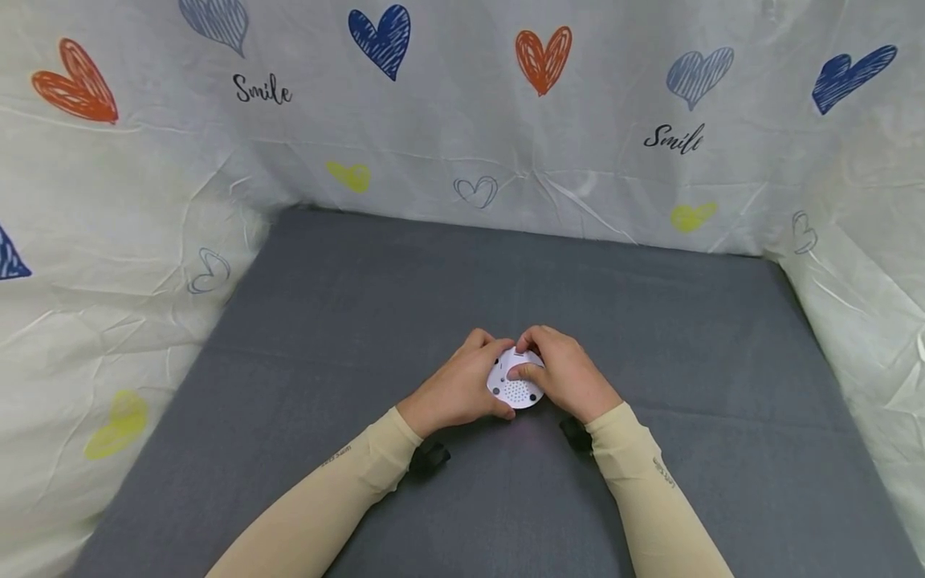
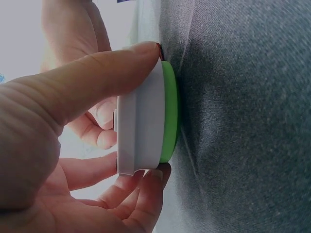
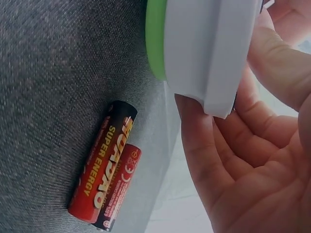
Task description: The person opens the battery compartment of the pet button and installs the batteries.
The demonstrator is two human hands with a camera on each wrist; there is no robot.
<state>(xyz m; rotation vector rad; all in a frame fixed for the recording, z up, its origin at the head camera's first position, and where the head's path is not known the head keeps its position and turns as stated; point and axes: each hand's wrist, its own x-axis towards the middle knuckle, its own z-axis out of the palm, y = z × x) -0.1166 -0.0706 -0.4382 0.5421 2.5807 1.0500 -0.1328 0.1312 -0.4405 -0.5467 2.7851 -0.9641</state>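
Between both hands, close over the grey cloth, is a round white device [image 1: 516,395] with a cluster of small holes and dark round feet on its upturned back. A green layer [image 2: 170,111] forms its underside. My left hand [image 1: 462,389] grips it by the rim, thumb at the near edge and fingers round the far side. With the thumb bent over its back and the fingers at the far edge, my right hand [image 1: 574,373] pinches it from the right. In the right wrist view, a red and black battery [image 3: 104,160] lies on the cloth beside a second battery [image 3: 122,184].
The grey cloth [image 1: 361,281] covers the tabletop. A white sheet [image 1: 433,120] printed with hearts and the word Smile hangs behind it and along both sides. Black wrist straps [image 1: 429,459] show below the cream sleeves [image 1: 328,498].
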